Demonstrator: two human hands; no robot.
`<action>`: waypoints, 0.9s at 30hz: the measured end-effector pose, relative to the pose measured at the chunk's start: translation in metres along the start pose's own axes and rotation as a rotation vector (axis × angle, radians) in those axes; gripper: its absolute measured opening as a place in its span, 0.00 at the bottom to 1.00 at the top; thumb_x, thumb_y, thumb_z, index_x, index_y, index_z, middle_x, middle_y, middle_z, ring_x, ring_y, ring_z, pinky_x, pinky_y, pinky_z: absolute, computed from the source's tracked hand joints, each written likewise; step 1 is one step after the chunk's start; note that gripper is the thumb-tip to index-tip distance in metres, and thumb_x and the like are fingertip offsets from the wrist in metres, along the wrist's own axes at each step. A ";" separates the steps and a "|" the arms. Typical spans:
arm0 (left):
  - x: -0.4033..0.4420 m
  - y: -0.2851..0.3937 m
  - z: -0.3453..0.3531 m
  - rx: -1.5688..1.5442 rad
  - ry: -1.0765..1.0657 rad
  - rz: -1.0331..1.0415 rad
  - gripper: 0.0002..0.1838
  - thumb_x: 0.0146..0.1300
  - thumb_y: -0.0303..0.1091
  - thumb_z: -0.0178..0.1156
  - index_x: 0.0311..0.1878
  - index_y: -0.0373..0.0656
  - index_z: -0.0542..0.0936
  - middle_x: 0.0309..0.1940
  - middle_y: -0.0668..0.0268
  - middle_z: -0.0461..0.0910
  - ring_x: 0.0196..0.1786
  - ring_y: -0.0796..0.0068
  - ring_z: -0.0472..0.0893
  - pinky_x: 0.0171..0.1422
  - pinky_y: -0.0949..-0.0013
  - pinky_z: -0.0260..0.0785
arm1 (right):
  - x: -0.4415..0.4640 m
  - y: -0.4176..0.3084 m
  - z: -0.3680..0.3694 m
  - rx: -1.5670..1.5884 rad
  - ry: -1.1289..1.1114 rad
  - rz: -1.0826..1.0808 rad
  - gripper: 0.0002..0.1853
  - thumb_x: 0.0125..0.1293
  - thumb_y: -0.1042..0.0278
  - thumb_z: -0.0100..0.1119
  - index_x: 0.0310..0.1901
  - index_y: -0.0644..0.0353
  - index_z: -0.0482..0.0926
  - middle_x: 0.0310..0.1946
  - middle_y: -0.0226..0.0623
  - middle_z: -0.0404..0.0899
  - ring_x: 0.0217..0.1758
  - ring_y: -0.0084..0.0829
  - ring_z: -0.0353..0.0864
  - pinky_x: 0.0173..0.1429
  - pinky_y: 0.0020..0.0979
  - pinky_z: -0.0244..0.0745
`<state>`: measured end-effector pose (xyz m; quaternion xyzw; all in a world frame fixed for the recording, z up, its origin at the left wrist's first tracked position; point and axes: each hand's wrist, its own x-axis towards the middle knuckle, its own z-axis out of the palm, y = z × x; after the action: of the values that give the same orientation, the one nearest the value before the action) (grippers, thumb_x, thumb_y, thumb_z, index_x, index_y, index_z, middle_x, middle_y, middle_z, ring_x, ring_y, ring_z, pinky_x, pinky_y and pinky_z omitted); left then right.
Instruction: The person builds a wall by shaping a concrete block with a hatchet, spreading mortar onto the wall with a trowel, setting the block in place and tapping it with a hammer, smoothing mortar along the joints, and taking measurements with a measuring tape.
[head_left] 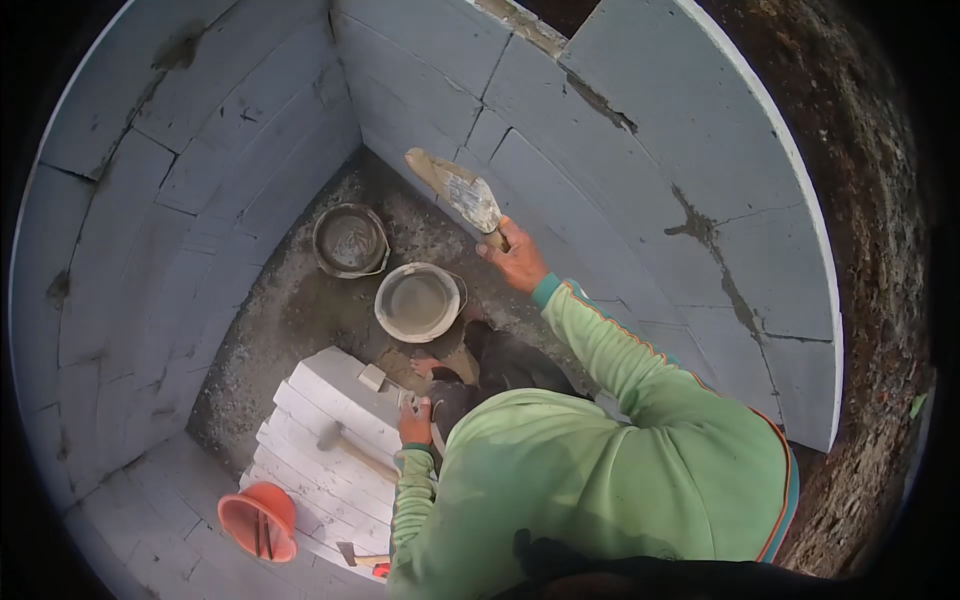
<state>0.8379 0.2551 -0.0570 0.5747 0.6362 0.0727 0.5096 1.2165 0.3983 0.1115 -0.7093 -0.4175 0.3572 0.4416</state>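
Note:
My right hand (518, 262) is closed around the handle of a trowel (462, 192), raised in front of the right wall. Grey mortar coats the trowel's blade, mostly toward its tip. Low by the stack of white blocks (335, 392), my left hand (414, 421) has its fingers curled at the end of the top block. What lies inside those fingers is hidden. A small block offcut (372, 377) rests on the stack just beyond that hand. Below it on the blocks lies a mallet (345, 446) with a pale handle.
A pale bucket (384, 312) with grey contents stands before my feet; a darker bucket (318, 247) sits farther off. Grey block walls (590, 190) rise around the floor. An orange bucket (232, 515) holding sticks and a hatchet (347, 552) are at lower left.

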 end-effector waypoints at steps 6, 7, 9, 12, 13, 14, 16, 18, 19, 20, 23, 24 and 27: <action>0.027 -0.016 -0.006 0.123 0.008 0.111 0.30 0.71 0.55 0.59 0.66 0.42 0.77 0.60 0.44 0.80 0.59 0.38 0.80 0.63 0.46 0.71 | -0.068 -0.006 -0.119 0.097 0.224 -0.017 0.16 0.70 0.65 0.65 0.55 0.59 0.79 0.40 0.27 0.79 0.43 0.20 0.76 0.52 0.26 0.73; 0.031 -0.022 -0.005 0.121 0.005 0.118 0.30 0.71 0.55 0.59 0.66 0.42 0.77 0.60 0.44 0.80 0.59 0.38 0.80 0.63 0.46 0.71 | -0.071 -0.006 -0.133 0.193 0.224 0.046 0.16 0.70 0.64 0.64 0.56 0.59 0.79 0.39 0.28 0.79 0.40 0.20 0.76 0.49 0.25 0.74; 0.024 -0.016 -0.006 0.123 -0.016 0.095 0.31 0.71 0.56 0.58 0.66 0.41 0.76 0.60 0.45 0.80 0.59 0.39 0.80 0.64 0.47 0.71 | -0.076 -0.011 -0.161 0.379 0.217 0.174 0.15 0.72 0.63 0.63 0.56 0.59 0.78 0.36 0.28 0.79 0.36 0.19 0.77 0.42 0.24 0.75; 0.020 -0.036 -0.001 0.220 -0.039 0.095 0.32 0.72 0.57 0.57 0.66 0.41 0.76 0.60 0.44 0.80 0.60 0.40 0.80 0.64 0.47 0.71 | -0.090 0.006 -0.192 0.408 0.306 0.211 0.16 0.74 0.60 0.62 0.57 0.59 0.77 0.35 0.28 0.79 0.34 0.19 0.76 0.40 0.22 0.74; 0.016 -0.039 -0.002 0.222 -0.044 0.092 0.32 0.72 0.58 0.57 0.66 0.41 0.77 0.60 0.44 0.80 0.60 0.40 0.80 0.64 0.47 0.71 | -0.095 0.010 -0.189 0.414 0.339 0.192 0.16 0.74 0.60 0.62 0.57 0.59 0.76 0.35 0.28 0.79 0.33 0.19 0.76 0.39 0.22 0.74; 0.012 -0.042 -0.002 0.226 -0.050 0.089 0.32 0.72 0.58 0.57 0.66 0.40 0.77 0.60 0.44 0.80 0.60 0.40 0.80 0.64 0.47 0.71 | -0.104 0.013 -0.184 0.420 0.372 0.175 0.16 0.74 0.60 0.62 0.57 0.59 0.76 0.35 0.27 0.79 0.33 0.19 0.77 0.39 0.22 0.74; 0.002 -0.048 -0.001 0.220 -0.073 0.066 0.32 0.71 0.58 0.57 0.65 0.40 0.77 0.60 0.44 0.80 0.61 0.40 0.80 0.65 0.48 0.71 | -0.123 0.014 -0.174 0.393 0.457 0.124 0.16 0.74 0.61 0.62 0.57 0.60 0.77 0.34 0.28 0.78 0.32 0.19 0.76 0.37 0.23 0.74; -0.002 -0.053 0.002 0.197 -0.097 0.026 0.32 0.71 0.58 0.57 0.65 0.39 0.76 0.60 0.44 0.80 0.61 0.40 0.80 0.65 0.48 0.71 | -0.129 0.009 -0.156 0.323 0.548 0.048 0.15 0.74 0.62 0.62 0.56 0.61 0.77 0.33 0.29 0.78 0.30 0.20 0.76 0.34 0.23 0.73; -0.004 -0.054 0.003 0.195 -0.098 0.017 0.32 0.71 0.58 0.58 0.65 0.39 0.76 0.60 0.44 0.80 0.61 0.40 0.79 0.65 0.48 0.71 | -0.127 0.008 -0.153 0.213 0.524 0.060 0.15 0.74 0.62 0.62 0.55 0.62 0.77 0.33 0.29 0.77 0.30 0.20 0.75 0.34 0.24 0.72; -0.003 -0.055 0.005 0.196 -0.099 0.010 0.32 0.71 0.58 0.58 0.65 0.39 0.77 0.60 0.44 0.80 0.62 0.40 0.79 0.65 0.48 0.71 | -0.123 0.008 -0.152 0.104 0.501 0.071 0.15 0.73 0.63 0.62 0.54 0.63 0.77 0.32 0.29 0.77 0.30 0.20 0.75 0.34 0.24 0.72; 0.000 -0.047 0.003 0.182 -0.109 0.040 0.32 0.71 0.58 0.58 0.66 0.40 0.77 0.60 0.44 0.80 0.62 0.40 0.79 0.66 0.48 0.70 | -0.098 -0.005 -0.152 0.032 0.448 0.097 0.15 0.72 0.64 0.62 0.53 0.65 0.77 0.32 0.27 0.76 0.31 0.19 0.73 0.34 0.26 0.71; 0.001 -0.041 0.002 0.173 -0.113 0.056 0.32 0.71 0.58 0.58 0.66 0.40 0.76 0.61 0.44 0.80 0.62 0.40 0.79 0.66 0.48 0.70 | -0.092 -0.014 -0.152 0.049 0.430 0.106 0.15 0.72 0.64 0.63 0.53 0.65 0.77 0.32 0.27 0.75 0.31 0.19 0.73 0.35 0.26 0.71; 0.010 -0.037 0.000 0.195 -0.072 0.065 0.32 0.71 0.57 0.59 0.67 0.41 0.76 0.61 0.45 0.80 0.62 0.41 0.79 0.65 0.49 0.71 | -0.087 -0.062 -0.153 0.083 0.589 0.035 0.15 0.71 0.65 0.65 0.52 0.64 0.77 0.32 0.27 0.76 0.32 0.19 0.73 0.35 0.26 0.70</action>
<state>0.8154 0.2515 -0.0877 0.6442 0.6025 0.0064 0.4711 1.2986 0.2860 0.2353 -0.7709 -0.2442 0.1600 0.5661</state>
